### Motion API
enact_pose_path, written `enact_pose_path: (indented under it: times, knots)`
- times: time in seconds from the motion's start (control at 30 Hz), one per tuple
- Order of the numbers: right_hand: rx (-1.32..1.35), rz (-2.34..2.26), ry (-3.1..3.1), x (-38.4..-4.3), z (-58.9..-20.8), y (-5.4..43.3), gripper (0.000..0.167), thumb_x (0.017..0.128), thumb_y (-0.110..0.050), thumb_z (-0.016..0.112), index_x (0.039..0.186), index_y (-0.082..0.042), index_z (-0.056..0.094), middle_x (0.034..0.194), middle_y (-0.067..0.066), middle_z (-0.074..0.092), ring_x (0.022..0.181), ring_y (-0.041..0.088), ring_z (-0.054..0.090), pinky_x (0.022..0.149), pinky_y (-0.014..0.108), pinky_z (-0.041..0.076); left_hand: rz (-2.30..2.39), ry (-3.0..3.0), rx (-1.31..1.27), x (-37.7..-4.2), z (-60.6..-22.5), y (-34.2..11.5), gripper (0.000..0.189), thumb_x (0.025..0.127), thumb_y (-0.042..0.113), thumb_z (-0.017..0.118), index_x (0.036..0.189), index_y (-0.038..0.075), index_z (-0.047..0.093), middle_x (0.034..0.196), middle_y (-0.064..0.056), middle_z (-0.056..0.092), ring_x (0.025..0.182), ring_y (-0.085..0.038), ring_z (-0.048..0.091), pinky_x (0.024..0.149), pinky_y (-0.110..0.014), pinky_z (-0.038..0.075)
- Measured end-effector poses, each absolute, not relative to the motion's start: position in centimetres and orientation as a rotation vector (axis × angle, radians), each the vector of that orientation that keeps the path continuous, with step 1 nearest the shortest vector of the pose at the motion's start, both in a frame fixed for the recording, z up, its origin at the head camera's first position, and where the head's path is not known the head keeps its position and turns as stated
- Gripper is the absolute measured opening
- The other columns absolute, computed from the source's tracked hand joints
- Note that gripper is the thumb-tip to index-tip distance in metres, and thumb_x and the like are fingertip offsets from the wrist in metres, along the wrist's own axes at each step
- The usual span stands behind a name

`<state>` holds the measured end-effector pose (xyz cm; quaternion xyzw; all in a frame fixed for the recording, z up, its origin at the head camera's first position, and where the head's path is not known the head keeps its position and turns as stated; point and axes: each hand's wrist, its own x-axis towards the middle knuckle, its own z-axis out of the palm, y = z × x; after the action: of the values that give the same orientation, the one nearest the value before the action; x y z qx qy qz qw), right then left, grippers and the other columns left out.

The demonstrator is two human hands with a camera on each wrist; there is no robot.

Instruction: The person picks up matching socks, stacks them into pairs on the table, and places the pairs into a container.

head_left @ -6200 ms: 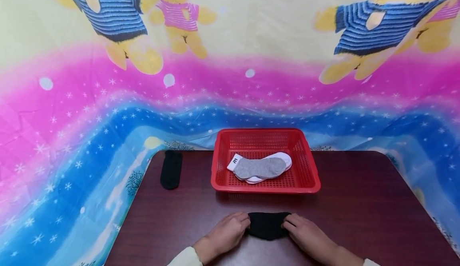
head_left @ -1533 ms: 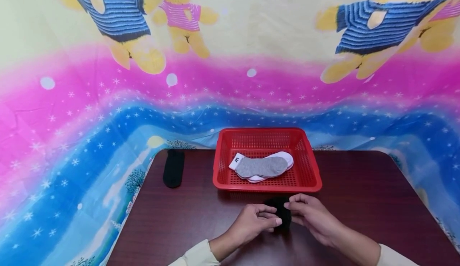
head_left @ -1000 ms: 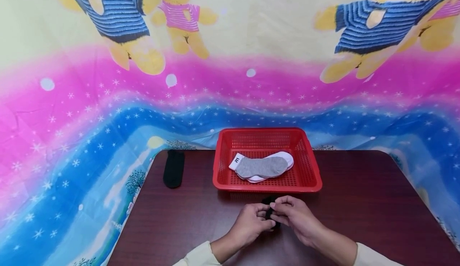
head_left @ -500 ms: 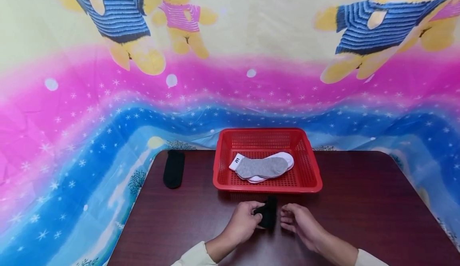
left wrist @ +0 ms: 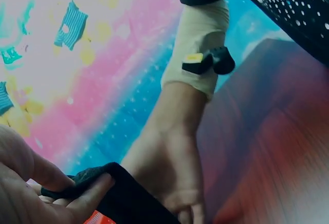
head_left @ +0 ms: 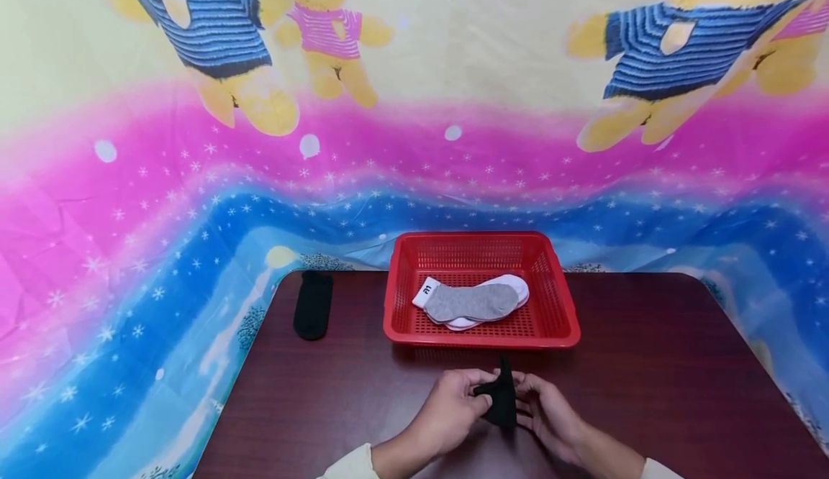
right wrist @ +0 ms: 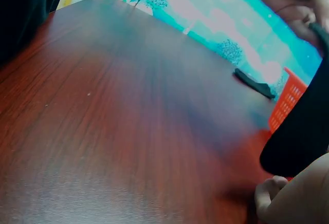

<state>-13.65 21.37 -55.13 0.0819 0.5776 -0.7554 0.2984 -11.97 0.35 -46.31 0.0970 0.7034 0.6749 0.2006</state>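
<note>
A black sock (head_left: 502, 401) is held up just in front of the basket, bunched at its left side and hanging in a fold. My left hand (head_left: 448, 408) pinches its left edge between thumb and fingers; the left wrist view shows this grip on the black cloth (left wrist: 128, 198). Against the sock's right side lies my right hand (head_left: 552, 416), fingers loosely bent and partly hidden behind the cloth. In the right wrist view the sock's rounded end (right wrist: 288, 154) hangs beside the right hand (right wrist: 298, 196). A second black sock (head_left: 314, 306) lies flat at the table's far left.
A red plastic basket (head_left: 479, 339) stands at the back middle of the dark wooden table (head_left: 648, 364). In it a grey sock pair (head_left: 473, 302) lies across white socks (head_left: 514, 285). A printed cloth (head_left: 414, 148) hangs behind the table and along its left side.
The sock lay stretched flat between both hands earlier; now it is raised and folded in the left hand. The right hand came away from it, then moved back against its right side.
</note>
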Motion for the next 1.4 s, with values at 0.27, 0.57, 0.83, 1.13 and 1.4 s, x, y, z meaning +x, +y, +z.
enact_pose_path:
  times: [0.27,0.57,0.83,1.13,1.4]
  knots:
    - [0.188,-2.064,1.325,-13.3,-56.2,22.1,0.044,0.095,-0.015,0.034,0.135,-0.009,0.051,0.127,0.001,0.067,0.117,0.016,0.061,0.101,0.037,0.047,1.823,1.971,0.296,-11.9,-45.4,-0.1,0.028,0.091,-0.005,0.059,0.116,-0.002,0.073,0.108,-0.011,0.078,0.087,-0.005,0.065,0.071,-0.015,0.052]
    - [0.128,-2.021,1.246,-13.5,-56.0,25.4,0.026,0.106,-0.02,0.043,0.125,-0.016,0.06,0.124,-0.004,0.067,0.116,0.016,0.064,0.1,0.038,0.051,1.876,1.986,0.198,-12.5,-46.7,-2.1,0.03,0.09,-0.006,0.059,0.117,-0.004,0.071,0.107,-0.019,0.076,0.089,-0.015,0.07,0.07,-0.019,0.055]
    - [0.248,-2.001,1.442,-13.9,-55.5,26.2,0.04,0.103,-0.024,0.06,0.137,-0.004,0.053,0.128,0.0,0.066,0.117,0.015,0.065,0.101,0.041,0.054,2.049,1.799,-0.005,-13.9,-50.6,-3.8,0.034,0.092,-0.01,0.053,0.124,-0.018,0.06,0.118,-0.03,0.07,0.102,-0.032,0.074,0.08,-0.041,0.062]
    - [0.32,-1.888,1.812,-14.5,-55.2,25.4,0.052,0.099,-0.028,0.067,0.141,-0.001,0.054,0.117,-0.002,0.069,0.105,0.01,0.067,0.088,0.033,0.056,2.027,1.874,-0.139,-15.5,-54.2,-5.4,0.038,0.091,-0.013,0.056,0.128,-0.021,0.057,0.115,-0.03,0.071,0.097,-0.026,0.073,0.077,-0.041,0.063]
    - [0.41,-1.865,2.051,-15.5,-55.7,23.7,0.048,0.096,-0.016,0.07,0.137,0.005,0.057,0.103,0.0,0.07,0.091,0.007,0.065,0.077,0.029,0.057,2.051,1.93,-0.181,-16.1,-55.3,-6.0,0.034,0.088,-0.018,0.057,0.121,-0.022,0.058,0.109,-0.034,0.071,0.09,-0.028,0.075,0.073,-0.04,0.063]
